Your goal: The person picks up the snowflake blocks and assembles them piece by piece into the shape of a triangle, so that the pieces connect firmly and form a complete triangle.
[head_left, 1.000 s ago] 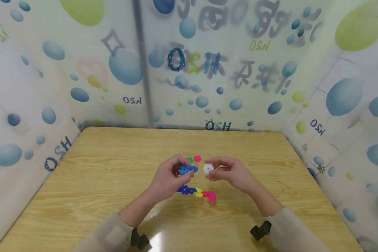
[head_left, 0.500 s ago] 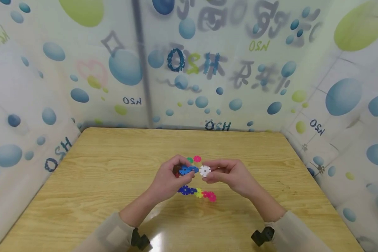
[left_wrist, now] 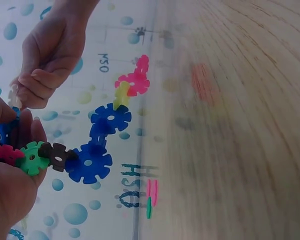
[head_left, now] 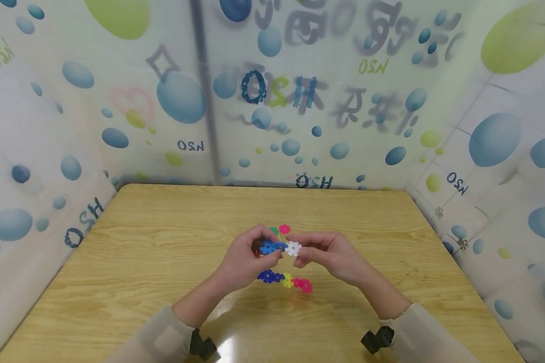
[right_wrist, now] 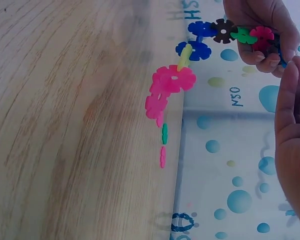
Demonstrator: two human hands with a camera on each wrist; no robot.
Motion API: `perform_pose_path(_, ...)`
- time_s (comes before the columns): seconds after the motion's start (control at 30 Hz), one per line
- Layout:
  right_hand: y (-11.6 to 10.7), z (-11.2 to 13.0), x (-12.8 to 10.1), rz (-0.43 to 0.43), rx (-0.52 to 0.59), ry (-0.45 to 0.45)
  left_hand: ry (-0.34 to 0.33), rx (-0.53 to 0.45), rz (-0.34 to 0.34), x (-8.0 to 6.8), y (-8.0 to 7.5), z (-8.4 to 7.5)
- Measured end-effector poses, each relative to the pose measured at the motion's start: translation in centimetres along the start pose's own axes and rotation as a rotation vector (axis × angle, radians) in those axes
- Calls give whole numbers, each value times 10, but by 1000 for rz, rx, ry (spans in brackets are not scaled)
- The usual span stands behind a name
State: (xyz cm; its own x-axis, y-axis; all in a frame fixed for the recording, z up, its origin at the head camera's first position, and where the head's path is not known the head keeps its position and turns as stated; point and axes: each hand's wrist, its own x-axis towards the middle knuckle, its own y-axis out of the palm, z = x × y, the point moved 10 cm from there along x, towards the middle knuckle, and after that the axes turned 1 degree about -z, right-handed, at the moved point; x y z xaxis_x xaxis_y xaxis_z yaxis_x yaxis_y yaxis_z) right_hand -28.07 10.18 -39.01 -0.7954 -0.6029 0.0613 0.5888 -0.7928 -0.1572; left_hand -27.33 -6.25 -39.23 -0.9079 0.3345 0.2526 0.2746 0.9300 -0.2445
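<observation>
Head view shows both hands raised just above the wooden surface (head_left: 131, 252), meeting near its middle. The left hand (head_left: 242, 262) has its fingers curled round one end of a chain of snowflake discs (left_wrist: 97, 150); the left wrist view shows a pink, a green and a brown disc against its fingers, then blue ones, a yellow one and pink ones hanging away from the hand. The far end of that chain lies on the surface below the hands, seen from the head camera as blue, yellow and pink pieces. The right hand (head_left: 331, 254) pinches a white disc (head_left: 292, 248) between thumb and fingertips, its grip narrow and closed on the piece, and holds it right against the blue disc (head_left: 269, 247) at the top of the left hand's cluster; whether the two are slotted together or only touching cannot be told at this size. Just behind the hands, a loose pink disc (head_left: 284, 229) and a green disc (head_left: 274, 231) lie flat on the surface, close beside each other. A printed backdrop (head_left: 272, 91) of blue bubbles stands round the surface on three sides.
</observation>
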Motion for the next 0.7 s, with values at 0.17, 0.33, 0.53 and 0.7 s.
perform_pose_path(0.17,0,1,1,-3,-27,7,15,-4,21,1,2,-2)
perform_pose_path(0.33,0,0,2,17,-39,7,10,10,48,2,6,-1)
perform_pose_path(0.53,2,-4,3,31,-36,8,11,7,62,2,8,1)
perform_pose_path(0.7,2,-10,5,2,13,56,8,-8,30,1,3,2)
